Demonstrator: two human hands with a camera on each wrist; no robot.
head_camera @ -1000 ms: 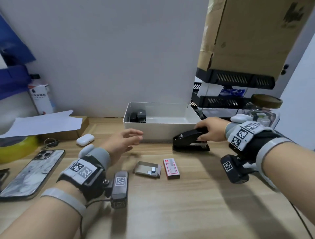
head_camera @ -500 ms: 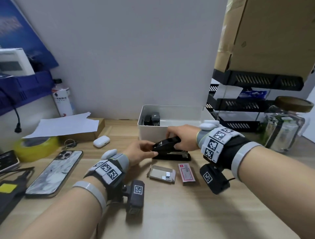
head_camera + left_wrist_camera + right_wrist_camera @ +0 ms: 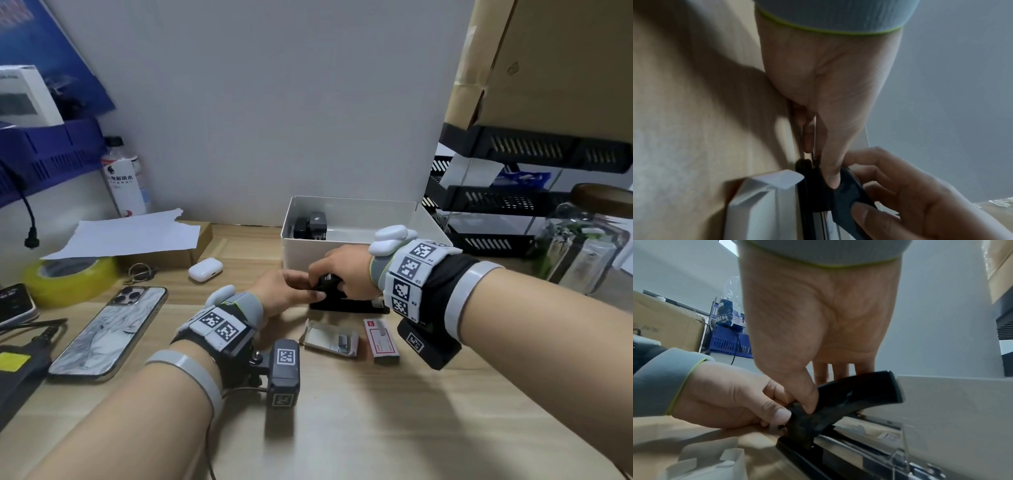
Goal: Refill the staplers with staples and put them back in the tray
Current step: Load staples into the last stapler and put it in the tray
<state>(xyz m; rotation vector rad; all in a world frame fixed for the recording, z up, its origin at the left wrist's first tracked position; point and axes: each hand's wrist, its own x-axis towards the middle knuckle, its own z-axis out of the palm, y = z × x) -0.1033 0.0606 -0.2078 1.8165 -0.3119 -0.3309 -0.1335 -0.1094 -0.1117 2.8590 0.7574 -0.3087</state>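
Note:
A black stapler [image 3: 346, 302] lies on the wooden table just in front of the white tray [image 3: 356, 202]. My left hand [image 3: 306, 291] pinches its rear end, thumb on top [image 3: 830, 177]. My right hand [image 3: 334, 275] grips the top cover [image 3: 855, 395], which is tilted up off the metal staple rail [image 3: 869, 449]. A second dark stapler [image 3: 310, 226] stands in the tray's left corner. An open grey staple box [image 3: 330, 339] and a red-and-white staple box [image 3: 381, 341] lie close in front of the stapler.
A phone [image 3: 106, 332], an earbuds case [image 3: 205, 269], a yellow tape roll [image 3: 68, 277] and a paper sheet [image 3: 130, 233] lie to the left. A glass jar [image 3: 582, 246] and black shelves [image 3: 496, 205] stand at the right, with a cardboard box [image 3: 555, 61] overhead.
My right hand brought the stapler leftward to a spot in front of the tray. My left hand reached in and took its rear end. The cover now stands tilted up.

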